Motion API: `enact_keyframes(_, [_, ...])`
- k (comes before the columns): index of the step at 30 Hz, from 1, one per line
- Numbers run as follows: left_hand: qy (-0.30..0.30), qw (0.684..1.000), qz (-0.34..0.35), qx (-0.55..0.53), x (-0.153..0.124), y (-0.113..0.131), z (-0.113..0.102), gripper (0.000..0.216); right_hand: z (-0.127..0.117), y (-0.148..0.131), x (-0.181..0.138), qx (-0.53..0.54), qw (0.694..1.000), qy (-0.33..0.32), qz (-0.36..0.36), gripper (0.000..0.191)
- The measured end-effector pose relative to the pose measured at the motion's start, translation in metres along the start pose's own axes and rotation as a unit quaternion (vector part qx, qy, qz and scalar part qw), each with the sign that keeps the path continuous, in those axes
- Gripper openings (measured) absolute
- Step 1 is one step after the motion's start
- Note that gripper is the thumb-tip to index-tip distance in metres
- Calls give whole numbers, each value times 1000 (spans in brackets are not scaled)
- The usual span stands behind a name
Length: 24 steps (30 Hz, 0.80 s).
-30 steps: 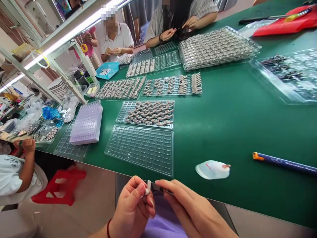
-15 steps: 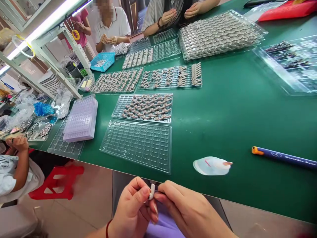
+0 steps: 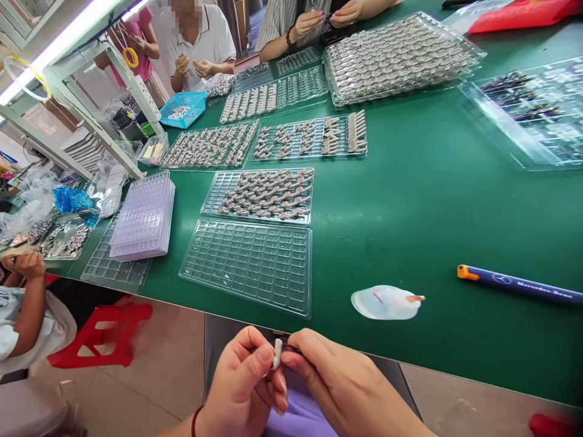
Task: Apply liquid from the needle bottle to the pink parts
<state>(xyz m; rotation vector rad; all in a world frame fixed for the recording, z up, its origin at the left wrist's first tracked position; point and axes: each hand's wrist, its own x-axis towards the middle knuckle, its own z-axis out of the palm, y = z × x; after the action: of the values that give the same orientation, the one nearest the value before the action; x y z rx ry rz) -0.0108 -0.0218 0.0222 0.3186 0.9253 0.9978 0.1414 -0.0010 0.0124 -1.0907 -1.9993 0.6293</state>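
Note:
Below the table's front edge, my left hand (image 3: pixel 246 379) pinches a small white stem-shaped piece (image 3: pixel 277 353), like an earbud housing, between thumb and fingers. Close against it on the right, my right hand (image 3: pixel 337 379) is closed on a thin dark item (image 3: pixel 290 348); only a sliver shows, so its kind is unclear. On the table beyond my hands lies a clear plastic tray with rows of vacant pockets (image 3: pixel 248 267). Behind that sits another tray (image 3: pixel 209 193) bearing rows of small beige stem-shaped pieces (image 3: pixel 268 193).
A white bottle (image 3: pixel 386 302) lies right of the trays, near a blue tube with an orange end (image 3: pixel 519 284). Stacked lilac trays (image 3: pixel 143 215) stand left. Farther back are filled trays (image 3: pixel 401 60) and a blue basket (image 3: pixel 184 109). Several co-workers sit or stand around.
The view has shifted slightly, so the table things appear a little further left. My hands keep nearly the same grip, and the white piece is slightly more tilted.

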Motion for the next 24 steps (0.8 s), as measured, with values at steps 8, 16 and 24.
enact_keyframes(8, [0,1000,3,10,1,-2,0,40,2,5,-3,1,1000,-5,8,37])
enact_keyframes(16, [2,1000,0,12,1,-1,0,41,2,5,-2,42,998,-28,30,39])
enact_keyframes(24, [1,1000,-2,14,2,-3,-3,41,1,9,-3,171,966,-136,137,46])
